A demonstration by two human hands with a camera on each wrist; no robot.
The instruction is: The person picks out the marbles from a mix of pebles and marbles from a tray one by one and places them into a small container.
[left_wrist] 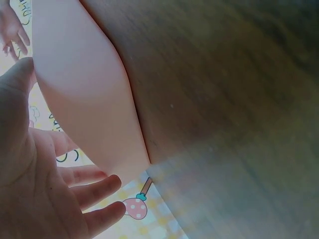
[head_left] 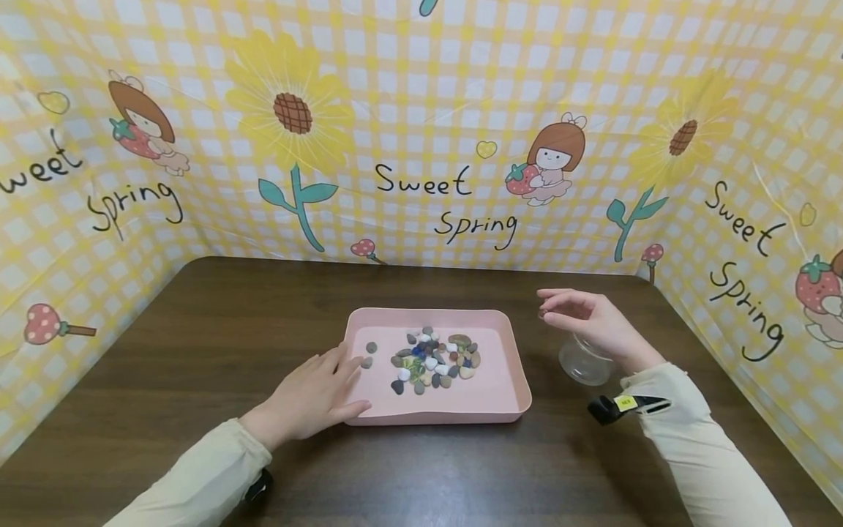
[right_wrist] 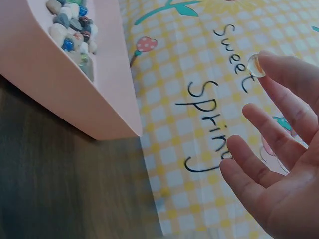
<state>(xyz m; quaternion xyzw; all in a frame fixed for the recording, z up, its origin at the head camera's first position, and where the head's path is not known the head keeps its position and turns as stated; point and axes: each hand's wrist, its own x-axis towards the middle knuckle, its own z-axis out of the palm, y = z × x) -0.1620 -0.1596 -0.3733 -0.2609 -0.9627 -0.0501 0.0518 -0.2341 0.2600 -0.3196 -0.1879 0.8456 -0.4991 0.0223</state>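
My right hand (head_left: 596,326) pinches a clear glass marble (right_wrist: 256,65) with an amber streak between thumb and forefinger; in the right wrist view the other fingers are spread apart. Partly covered by that hand in the head view, a clear round jar (head_left: 585,366) stands on the table. My left hand (head_left: 309,395) lies at the left end of a pink tray (head_left: 500,399), fingers spread over its rim and thumb near the front edge. Inside the tray sits a cluster of pebbles (head_left: 431,362), mixed with blue and greenish glass pieces. Two grey pebbles (head_left: 372,348) lie apart, near the left fingers.
The dark wooden table (head_left: 421,476) carries the tray and the jar. Behind it and along both sides hangs a yellow checked cloth (head_left: 408,110) with flowers and lettering. A black strap (head_left: 615,408) is at the right sleeve.
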